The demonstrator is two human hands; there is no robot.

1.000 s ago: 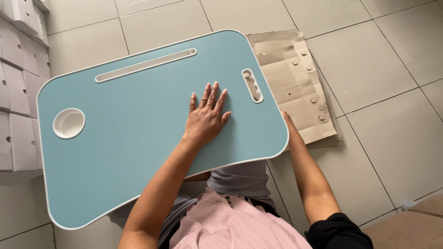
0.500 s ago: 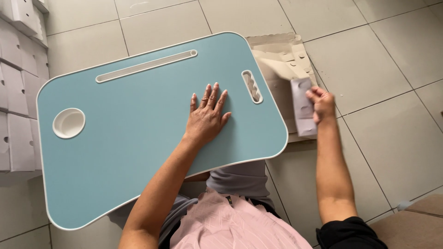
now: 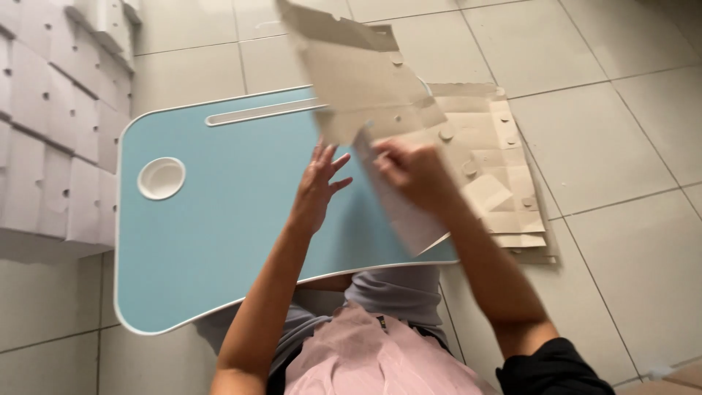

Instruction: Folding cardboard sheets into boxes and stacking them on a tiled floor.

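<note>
Since half a second ago, a flat cardboard sheet (image 3: 365,80) has been lifted off the stack of cardboard (image 3: 504,168) on the floor and swung over the blue table (image 3: 219,227); it is now held in the air above the table's far right part, blurred with motion; the view has also shifted, so the table sits further right in the picture. The sheet is pinched at its lower part by the right hand (image 3: 413,172), fingers closed on it; the left hand (image 3: 318,186) is raised with fingers spread, just beside the sheet's lower edge, and whether it touches the sheet cannot be told.

With only one hand gripping, the thin sheet could probably flop, crease along its scored folds or slip loose; a swinging corner could knock the table, which rests across the lap and might tip.

The sheet is plain brown card, matt, die-cut with notches and small round holes; the table top is smooth, matt blue, edged in white, with rounded corners, a round white cup recess (image 3: 161,178) and a long narrow slot (image 3: 263,112); white punched boxes (image 3: 44,132) are stacked at the left on pale glossy floor tiles (image 3: 621,146).
</note>
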